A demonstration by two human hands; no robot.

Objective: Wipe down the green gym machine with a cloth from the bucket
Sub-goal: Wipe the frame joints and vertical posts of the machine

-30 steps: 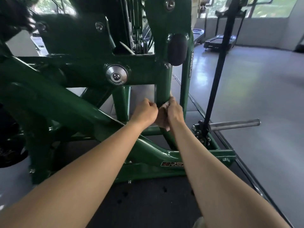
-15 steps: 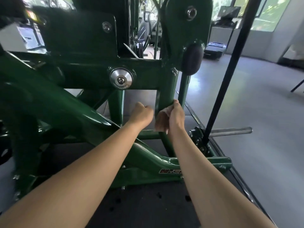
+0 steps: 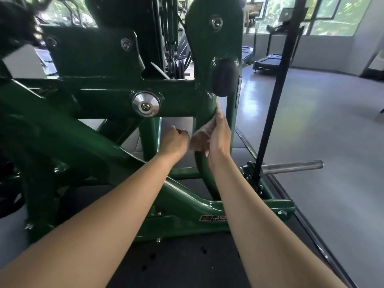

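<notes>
A green gym machine [image 3: 68, 142] fills the left and centre of the frame, seen from low and close. A silver bolt cap [image 3: 146, 104] is set in its crossbar at centre left, and a black rubber stopper [image 3: 224, 77] juts out at centre right. A red and black label [image 3: 212, 218] is stuck on the base rail below.

On the right, a thin black bar [image 3: 276, 90] rises steeply from the base, and a steel peg [image 3: 291, 166] points out sideways over the grey floor [image 3: 332, 142]. A treadmill [image 3: 270, 63] is seen far off at upper right, under windows. A black mat [image 3: 176, 262] lies beneath the machine at the bottom.

Two bare forearms reach in from the bottom edge towards an upright post [image 3: 202, 113] at the centre. A pale cloth [image 3: 204, 129], blurred, is pressed to the right side of this post by the right hand [image 3: 219, 140], whose fingers are wrapped round it. The left hand [image 3: 175, 141] is curled into a fist just left of the post. Whether it holds an end of the cloth cannot be told. The hands are close together, parted by the post.
</notes>
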